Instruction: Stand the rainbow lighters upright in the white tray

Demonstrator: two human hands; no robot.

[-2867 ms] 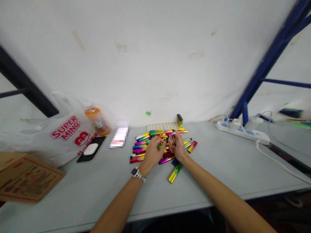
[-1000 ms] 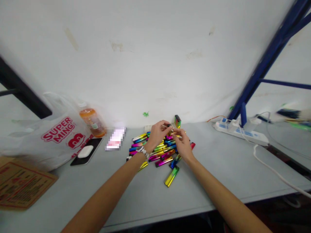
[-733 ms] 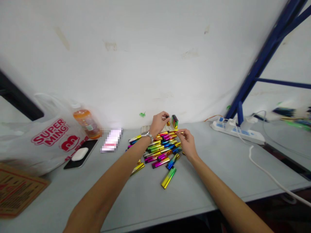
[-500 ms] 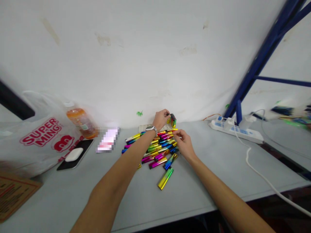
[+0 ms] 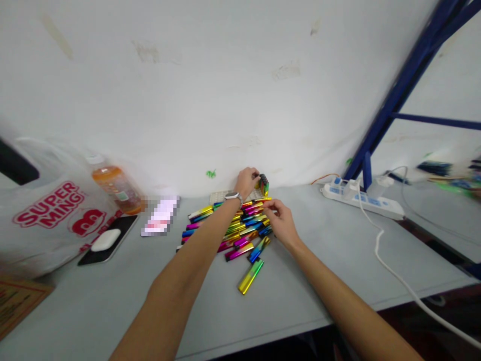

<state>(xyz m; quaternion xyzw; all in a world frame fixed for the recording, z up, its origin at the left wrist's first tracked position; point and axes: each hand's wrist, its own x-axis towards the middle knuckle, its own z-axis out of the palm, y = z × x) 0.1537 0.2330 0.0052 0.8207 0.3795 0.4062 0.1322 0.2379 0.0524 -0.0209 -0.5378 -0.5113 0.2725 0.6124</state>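
Note:
Shiny multicoloured lighters (image 5: 244,228) lie in a loose pile on the grey table. Behind them, against the wall, is a pale tray with a grid of holes (image 5: 221,197), partly hidden by my left wrist. Several lighters stand upright (image 5: 264,185) at its right end. My left hand (image 5: 247,181), with a watch (image 5: 232,196) on the wrist, is closed on a lighter beside the upright ones; its fingers cover most of it. At the pile's right edge, my right hand (image 5: 280,218) pinches the end of a lighter. One green-and-yellow lighter (image 5: 251,277) lies apart in front.
To the left are a plastic bag (image 5: 56,220), a bottle of orange liquid (image 5: 116,188), a dark flat device (image 5: 126,228) with a white case (image 5: 106,240) on it, a blurred-out phone (image 5: 161,215) and a cardboard box (image 5: 22,303). A power strip (image 5: 363,200) with cables lies right, beside a blue metal frame (image 5: 394,95).
The view has shifted slightly, so most things appear a little further left. Both hands stay in nearly the same places over the tray and the pile.

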